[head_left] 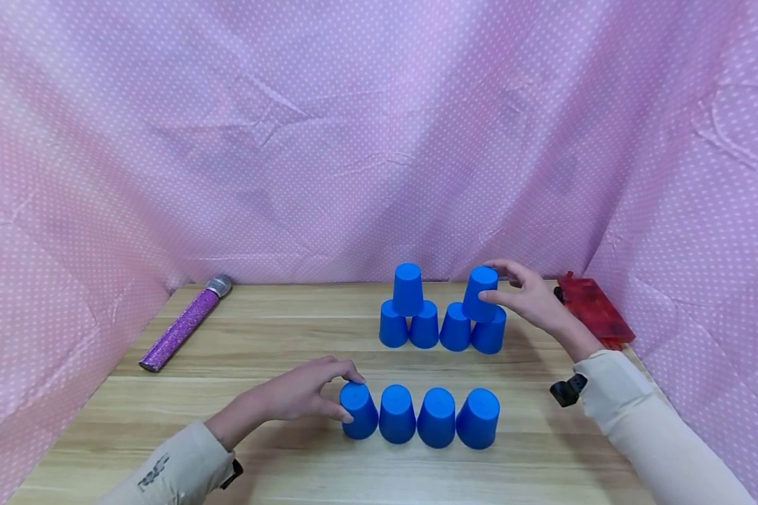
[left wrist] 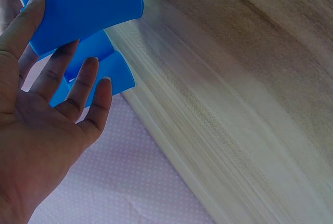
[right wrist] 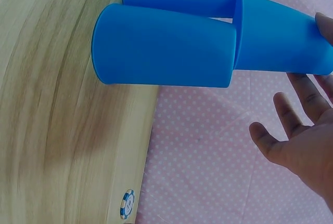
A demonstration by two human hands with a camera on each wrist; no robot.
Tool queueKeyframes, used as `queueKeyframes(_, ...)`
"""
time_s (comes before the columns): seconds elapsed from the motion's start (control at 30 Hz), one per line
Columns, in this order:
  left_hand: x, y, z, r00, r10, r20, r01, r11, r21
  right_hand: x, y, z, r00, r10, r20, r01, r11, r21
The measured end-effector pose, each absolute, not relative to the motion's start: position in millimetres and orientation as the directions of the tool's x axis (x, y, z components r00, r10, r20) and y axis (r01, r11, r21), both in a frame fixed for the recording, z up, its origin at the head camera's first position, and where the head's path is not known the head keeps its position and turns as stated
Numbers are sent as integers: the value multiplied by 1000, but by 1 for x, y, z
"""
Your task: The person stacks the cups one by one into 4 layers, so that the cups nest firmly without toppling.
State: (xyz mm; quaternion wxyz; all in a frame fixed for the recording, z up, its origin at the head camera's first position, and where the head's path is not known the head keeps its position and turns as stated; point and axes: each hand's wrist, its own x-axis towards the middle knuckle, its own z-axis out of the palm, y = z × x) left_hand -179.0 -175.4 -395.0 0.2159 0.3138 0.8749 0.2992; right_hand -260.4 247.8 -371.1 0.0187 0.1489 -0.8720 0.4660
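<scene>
My right hand pinches an upside-down blue cup between thumb and fingers. That cup stands across two other upside-down blue cups, at the right of the far group; the right wrist view shows the held cup meeting a lower cup. Just left, another blue cup rests on two more. Nearer the front, my left hand holds the leftmost cup of a row of upside-down cups by its upper part. In the left wrist view, its thumb lies on the cup.
On the table's left side lies a purple glitter microphone. A red translucent object sits at the far right, behind my right arm. Pink dotted cloth surrounds the back and sides. A poker chip appears by the table edge.
</scene>
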Motion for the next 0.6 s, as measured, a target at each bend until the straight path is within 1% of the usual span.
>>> queueKeyframes(0.6, -179, -175, -394, -707, 681, -190, 418, 619, 665, -261, 251, -373, -950, -254, 180, -289, 508, -811)
